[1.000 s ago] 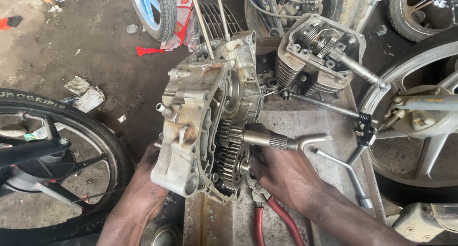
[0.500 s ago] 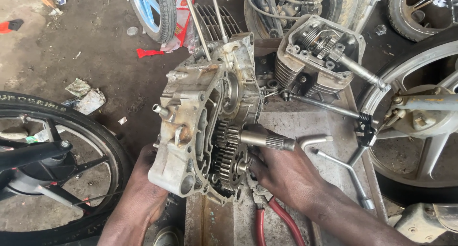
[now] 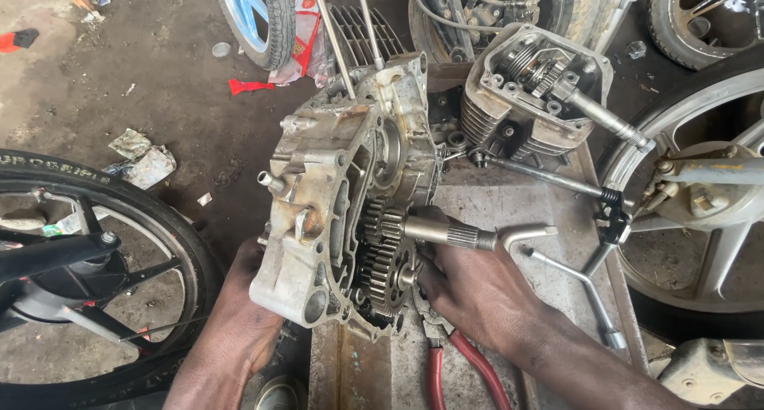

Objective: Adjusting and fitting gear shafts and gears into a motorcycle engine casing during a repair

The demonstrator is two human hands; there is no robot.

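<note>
Change since the earlier frame: the engine crankcase half (image 3: 342, 195) stands slightly more upright and a little further left on the bench; both hands keep their places.

Crankcase half: grimy cast aluminium, standing on edge at the near left of the metal workbench (image 3: 525, 211), open side facing right.

Gear cluster (image 3: 382, 259): stacked toothed wheels seated in the open face of the case, with a splined shaft (image 3: 450, 233) jutting right.

Left hand (image 3: 239, 330): cupped against the outer lower wall of the case from the near left; fingers hidden behind the casting, so how far they close cannot be told.

Right hand (image 3: 477, 295): just right of the gears, below the shaft, fingertips curled in and touching the lower gears; whether they pinch a part cannot be told.

Cylinder head (image 3: 533, 92): finned, at the far right of the bench.

T-handle wrench (image 3: 589, 287): lying right of the right hand.

Red-handled pliers (image 3: 461, 370): near edge, partly under the right wrist.

Motorcycle wheel (image 3: 87, 275): near left, on the floor.
</note>
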